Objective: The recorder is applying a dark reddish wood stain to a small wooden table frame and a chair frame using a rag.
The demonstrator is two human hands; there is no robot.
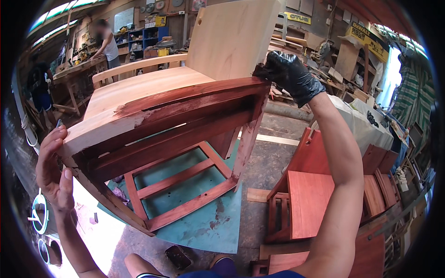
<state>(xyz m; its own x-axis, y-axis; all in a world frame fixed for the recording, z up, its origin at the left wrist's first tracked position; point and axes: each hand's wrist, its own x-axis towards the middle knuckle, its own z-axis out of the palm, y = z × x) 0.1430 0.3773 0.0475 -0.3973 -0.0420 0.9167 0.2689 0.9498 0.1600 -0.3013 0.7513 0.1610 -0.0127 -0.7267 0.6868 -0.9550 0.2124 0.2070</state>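
Observation:
A wooden chair [153,88] stands tilted before me, its seat and tall backrest [232,41] bare pale wood. Reddish-brown stain covers most of the curved front edge [194,96] and the rails beneath; the edge's left end is still pale. My bare left hand [58,171] grips the chair's left front corner, fingers on top and thumb below. On my right hand [294,76] is a wet-looking black glove. Its fingers are curled at the right end of the stained edge, against something dark that I cannot make out.
Beneath the chair lies a stained green sheet [218,227]. Red-stained chairs [310,194] stand at my right. White buckets [41,215] are at the left, and a dark container [178,257] sits near my feet. Two people [109,46] are farther back left, one beside a workbench [76,67].

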